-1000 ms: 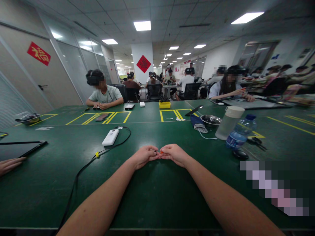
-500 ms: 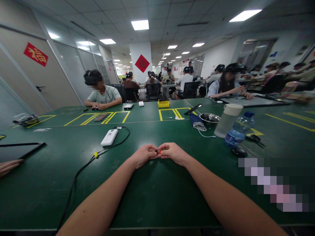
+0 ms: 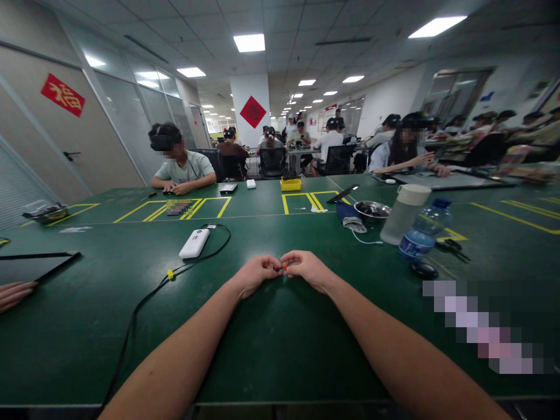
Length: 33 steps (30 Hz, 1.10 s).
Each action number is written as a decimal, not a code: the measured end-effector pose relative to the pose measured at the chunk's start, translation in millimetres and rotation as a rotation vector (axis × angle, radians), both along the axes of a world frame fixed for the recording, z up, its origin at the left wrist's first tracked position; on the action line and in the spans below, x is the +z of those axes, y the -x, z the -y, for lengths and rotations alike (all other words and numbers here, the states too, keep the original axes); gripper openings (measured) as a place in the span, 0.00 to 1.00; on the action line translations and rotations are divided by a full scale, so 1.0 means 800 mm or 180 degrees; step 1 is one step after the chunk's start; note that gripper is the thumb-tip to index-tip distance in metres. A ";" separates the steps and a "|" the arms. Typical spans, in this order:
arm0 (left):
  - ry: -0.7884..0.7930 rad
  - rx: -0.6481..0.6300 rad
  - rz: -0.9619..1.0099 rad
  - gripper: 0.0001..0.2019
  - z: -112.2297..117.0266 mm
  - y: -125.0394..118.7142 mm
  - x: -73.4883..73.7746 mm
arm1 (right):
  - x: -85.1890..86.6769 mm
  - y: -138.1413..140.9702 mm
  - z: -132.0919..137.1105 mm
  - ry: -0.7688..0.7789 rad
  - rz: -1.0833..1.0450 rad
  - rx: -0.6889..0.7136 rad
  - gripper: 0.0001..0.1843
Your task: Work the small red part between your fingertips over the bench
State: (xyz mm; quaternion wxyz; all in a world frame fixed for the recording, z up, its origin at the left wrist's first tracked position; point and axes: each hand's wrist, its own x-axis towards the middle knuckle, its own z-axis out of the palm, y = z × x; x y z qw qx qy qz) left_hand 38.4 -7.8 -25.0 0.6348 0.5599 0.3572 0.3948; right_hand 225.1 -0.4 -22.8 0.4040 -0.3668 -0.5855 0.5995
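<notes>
My left hand (image 3: 256,273) and my right hand (image 3: 306,268) meet fingertip to fingertip on the green table (image 3: 271,344). Both are closed in a pinch around a tiny orange part (image 3: 285,268) that peeks out between them. The left fingertips also seem to hold a small dark bit, too small to name. Both forearms stretch forward from the near table edge.
A white power bank (image 3: 195,243) with a black cable (image 3: 144,303) lies ahead left. A pale bottle (image 3: 405,214), a water bottle (image 3: 423,235), a metal bowl (image 3: 373,210) and a black mouse (image 3: 423,269) stand right. Another person's hand (image 3: 13,293) rests far left beside a tablet (image 3: 35,263). People sit beyond.
Both hands have stayed joined and shifted slightly away from me on the table. The view has tilted a little.
</notes>
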 end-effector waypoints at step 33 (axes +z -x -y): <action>0.0861 -0.0307 0.0215 0.11 0.009 -0.002 0.018 | 0.015 0.000 0.008 0.0489 -0.0099 0.0210 0.12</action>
